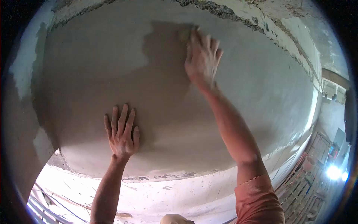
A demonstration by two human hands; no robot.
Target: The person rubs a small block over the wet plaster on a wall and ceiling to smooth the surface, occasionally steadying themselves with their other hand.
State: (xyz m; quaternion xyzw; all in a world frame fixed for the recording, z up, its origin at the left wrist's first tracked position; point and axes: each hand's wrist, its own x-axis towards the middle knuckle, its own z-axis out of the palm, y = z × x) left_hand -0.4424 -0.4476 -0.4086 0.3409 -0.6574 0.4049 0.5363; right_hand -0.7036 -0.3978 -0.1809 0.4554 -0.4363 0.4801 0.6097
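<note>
My left hand [122,137] lies flat against a grey plastered wall [93,89], fingers spread and pointing up, holding nothing. Higher up and to the right, my right hand [203,61] is pressed to the same surface. Its fingers are bent over a small tan sponge [183,34], which shows only in part at the left of the fingertips. The hand is slightly blurred, and its palm side is hidden. A dark shadow of the right hand and arm falls across the smooth plaster.
Rough broken mortar [231,15] edges the plaster along the top. Below it runs a whitish wall band [160,194]. A bright lamp [333,172] shines at the far right, near wooden slats [298,194] and a bucket [308,163]. Cables [56,201] show at the lower left.
</note>
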